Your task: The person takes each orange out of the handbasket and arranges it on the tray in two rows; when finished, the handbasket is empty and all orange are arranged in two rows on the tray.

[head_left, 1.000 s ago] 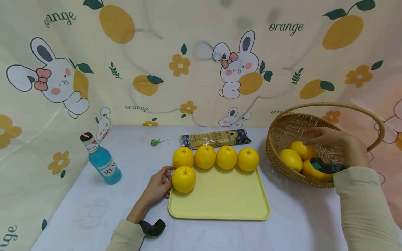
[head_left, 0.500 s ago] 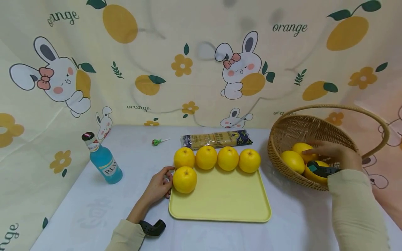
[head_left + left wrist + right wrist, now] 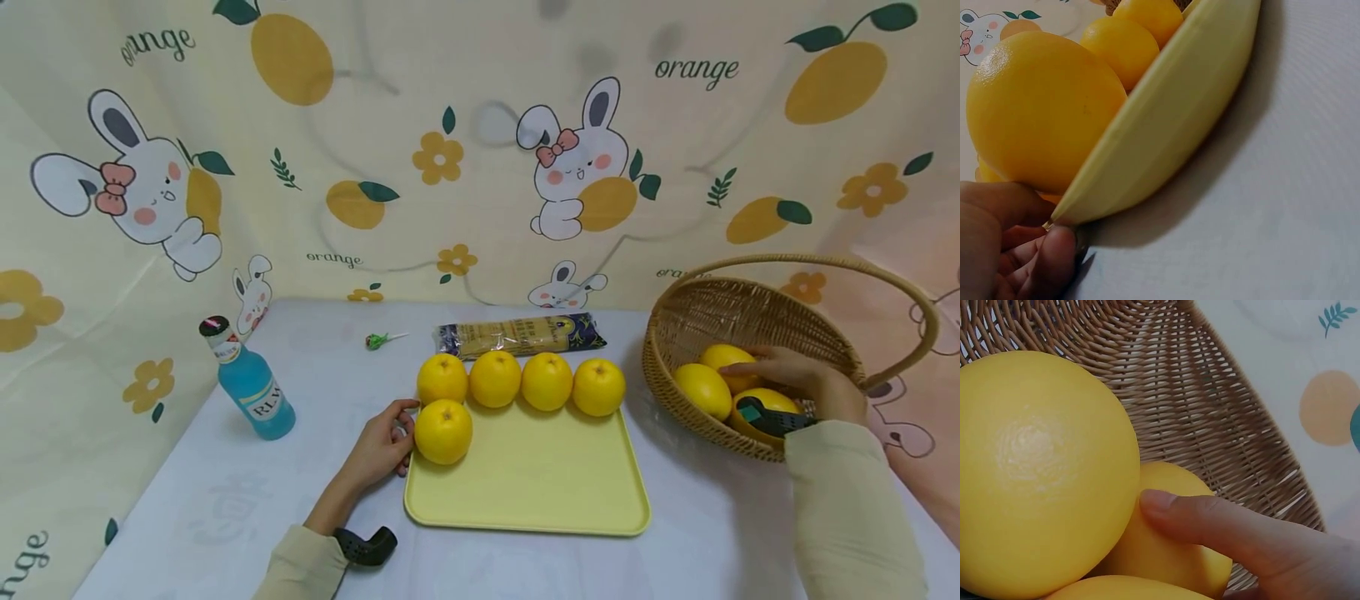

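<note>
My left hand [image 3: 382, 447] pinches the left rim of a yellow tray [image 3: 543, 483]. In the left wrist view, its thumb [image 3: 1057, 250] lies below the rim, beside a big orange [image 3: 1041, 112]. Four oranges line the tray's far edge, and another orange [image 3: 443, 432] sits before the leftmost. At right, my right hand [image 3: 806, 377] reaches into a wicker basket [image 3: 765, 308] and grips the rear orange [image 3: 722, 358]. The right wrist view has the thumb pressed on that orange [image 3: 1160, 553]; the other fingers are mostly hidden. Two more oranges lie nearer in the basket.
Behind the tray lies a long gold-and-blue packet [image 3: 521, 333]. A small lollipop [image 3: 385, 340] is left of it. A blue bottle [image 3: 255, 392] stands at the left. The basket's handle [image 3: 817, 260] arches over its far side. A printed cloth hangs behind.
My right hand has lowered into the basket, moved slightly left and taken hold of the rear orange. The left hand stays at the tray's rim. The head view has shifted slightly.
</note>
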`<state>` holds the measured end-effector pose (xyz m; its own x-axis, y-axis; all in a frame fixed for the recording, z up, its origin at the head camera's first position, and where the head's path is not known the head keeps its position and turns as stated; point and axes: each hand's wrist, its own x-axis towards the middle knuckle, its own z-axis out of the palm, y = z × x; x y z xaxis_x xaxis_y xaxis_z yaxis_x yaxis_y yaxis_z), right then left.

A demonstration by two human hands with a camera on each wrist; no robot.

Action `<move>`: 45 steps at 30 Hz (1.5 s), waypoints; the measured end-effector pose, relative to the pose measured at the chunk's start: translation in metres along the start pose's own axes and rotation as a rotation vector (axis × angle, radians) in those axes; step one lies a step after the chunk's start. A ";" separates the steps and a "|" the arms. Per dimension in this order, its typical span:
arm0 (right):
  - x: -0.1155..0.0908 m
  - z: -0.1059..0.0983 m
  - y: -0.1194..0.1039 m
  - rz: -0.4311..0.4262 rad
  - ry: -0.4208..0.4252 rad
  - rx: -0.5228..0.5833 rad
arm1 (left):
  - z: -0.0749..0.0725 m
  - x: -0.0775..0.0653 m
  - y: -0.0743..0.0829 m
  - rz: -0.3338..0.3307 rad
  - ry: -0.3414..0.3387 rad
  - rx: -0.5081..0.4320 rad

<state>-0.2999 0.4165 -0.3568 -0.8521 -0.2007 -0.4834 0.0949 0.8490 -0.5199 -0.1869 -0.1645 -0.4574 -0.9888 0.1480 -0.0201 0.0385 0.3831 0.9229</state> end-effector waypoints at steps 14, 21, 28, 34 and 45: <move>-0.020 -0.004 -0.010 -0.171 0.267 0.109 | 0.000 0.001 -0.001 -0.011 -0.002 -0.006; -0.030 -0.007 -0.028 -0.235 0.307 0.115 | 0.001 0.007 -0.016 -0.015 0.010 -0.030; -0.044 0.006 -0.049 -0.363 0.389 0.102 | 0.001 0.006 -0.016 -0.016 0.011 -0.023; -0.062 0.027 -0.071 -0.473 0.418 0.142 | 0.000 0.006 -0.016 -0.019 0.007 -0.011; -0.063 0.082 -0.128 -0.886 0.337 0.361 | 0.001 0.006 -0.015 0.000 0.000 -0.022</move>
<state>-0.2164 0.2807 -0.3179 -0.7868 -0.4908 0.3744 -0.5393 0.2513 -0.8038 -0.1937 -0.1683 -0.4714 -0.9888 0.1476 -0.0200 0.0354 0.3631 0.9311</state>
